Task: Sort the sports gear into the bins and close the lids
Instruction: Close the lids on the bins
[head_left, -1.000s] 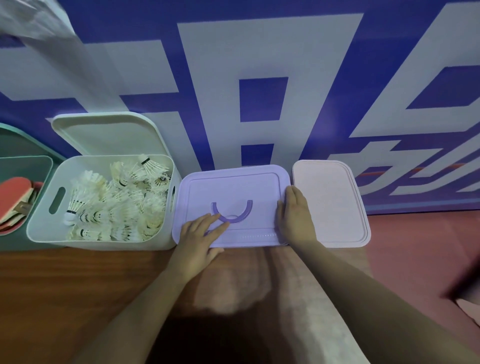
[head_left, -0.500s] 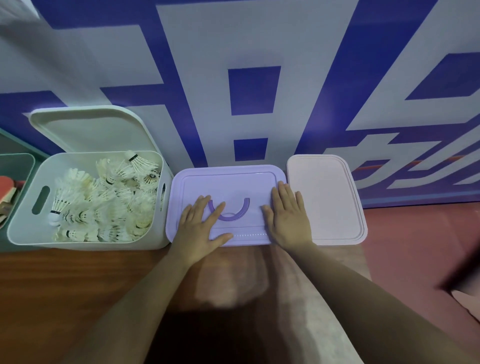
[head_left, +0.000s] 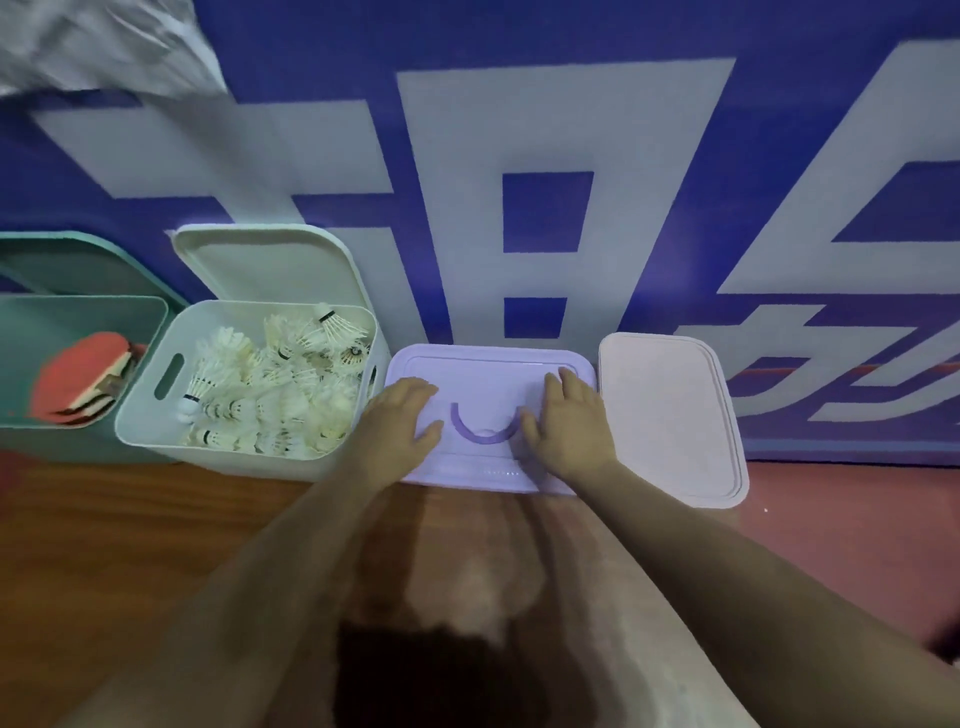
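While flat, both hands (head_left: 488, 426) press the purple lid (head_left: 491, 374).

Our one head view, looking forward and down, close over our fingers (head_left: 410, 389), lilac lid (head_left: 488, 374) beneath them, wall beyond

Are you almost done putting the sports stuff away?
About halfway. Done: the pink bin on the right has its lid shut. In hand: the left hand and right hand lie flat on the purple lid, which is down. Left: the white bin of shuttlecocks and the green bin holding the red paddles both have lids up.
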